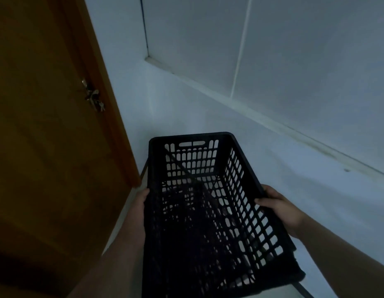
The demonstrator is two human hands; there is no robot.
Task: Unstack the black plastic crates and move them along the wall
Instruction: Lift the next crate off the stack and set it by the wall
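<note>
Crate (208,211) is black, with walls and base in a slotted grid pattern. Door (47,125) is plain brown wood. Wall (315,61) and floor (315,190) are pale blue-white.

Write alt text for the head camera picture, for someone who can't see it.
Seen from above in dim light, a person's left hand and right hand grip the long sides of an empty black slatted plastic crate, held over a pale floor. A brown wooden door with keys in its lock stands to the left; a pale wall runs along the right.

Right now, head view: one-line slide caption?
Both hands, left and right, grip black slatted crate beside wooden door.
</note>
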